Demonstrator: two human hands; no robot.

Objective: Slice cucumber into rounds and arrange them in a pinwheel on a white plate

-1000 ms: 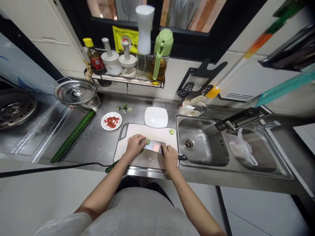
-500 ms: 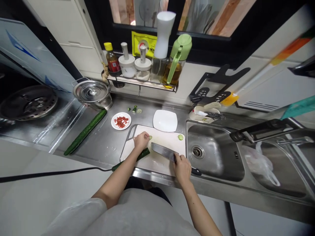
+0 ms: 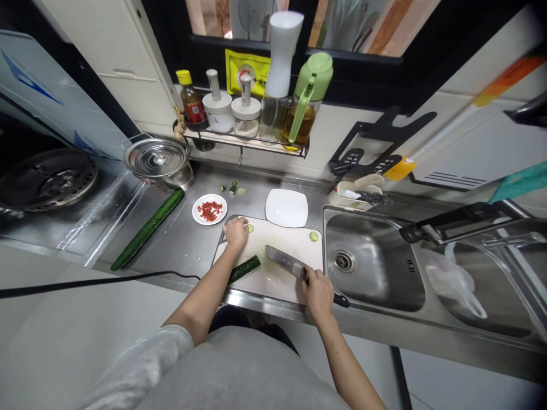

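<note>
My left hand (image 3: 236,232) is closed at the upper left of the white cutting board (image 3: 282,233), its fingertips pinching the edge of a thin cucumber slice (image 3: 250,228). My right hand (image 3: 318,291) grips a kitchen knife (image 3: 285,261) by its handle, the blade angled up-left over the board. A cut length of cucumber (image 3: 244,269) lies near the board's lower left, partly hidden by my left forearm. Another round cucumber piece (image 3: 313,236) sits at the upper right corner. Beside my right hand a black handle (image 3: 341,299) sticks out past the board's edge.
A whole cucumber (image 3: 147,230) lies on the left of the counter. Behind the board stand a small plate of chopped red bits (image 3: 209,209) and a white square plate (image 3: 286,208). A steel sink (image 3: 376,262) adjoins on the right; a lidded pot (image 3: 160,162) stands back left.
My left hand has moved left and away from me with the slice, uncovering more of the cut cucumber. My right hand and the knife have barely moved.
</note>
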